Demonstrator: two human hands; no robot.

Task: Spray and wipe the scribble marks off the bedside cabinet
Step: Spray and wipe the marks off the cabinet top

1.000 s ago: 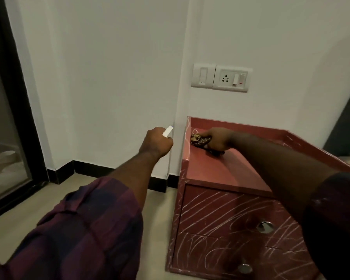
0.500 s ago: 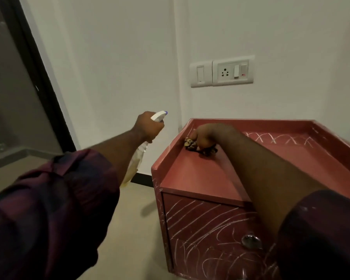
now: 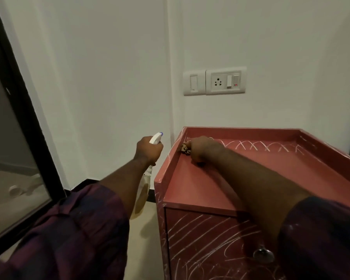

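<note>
The red bedside cabinet [image 3: 190, 190] stands against the white wall, with white scribble marks [image 3: 257, 146] along the back of its top and across the drawer front [image 3: 202, 239]. My right hand [image 3: 200, 148] grips a patterned cloth [image 3: 185, 148] and presses it into the back left corner of the cabinet top. My left hand [image 3: 148, 151] holds a spray bottle [image 3: 142, 188] by its white trigger head, to the left of the cabinet and off its edge. The bottle's body hangs partly hidden behind my forearm.
A switch and socket plate [image 3: 214, 82] is on the wall above the cabinet. A dark-framed glass door [image 3: 18, 158] fills the left side. A round metal knob [image 3: 263, 254] sits on the drawer. Beige floor [image 3: 148, 239] lies between the door and the cabinet.
My view has shifted right and closer to the cabinet. My right hand has slid the cloth further into the back left corner. The left hand keeps the bottle beside the cabinet.
</note>
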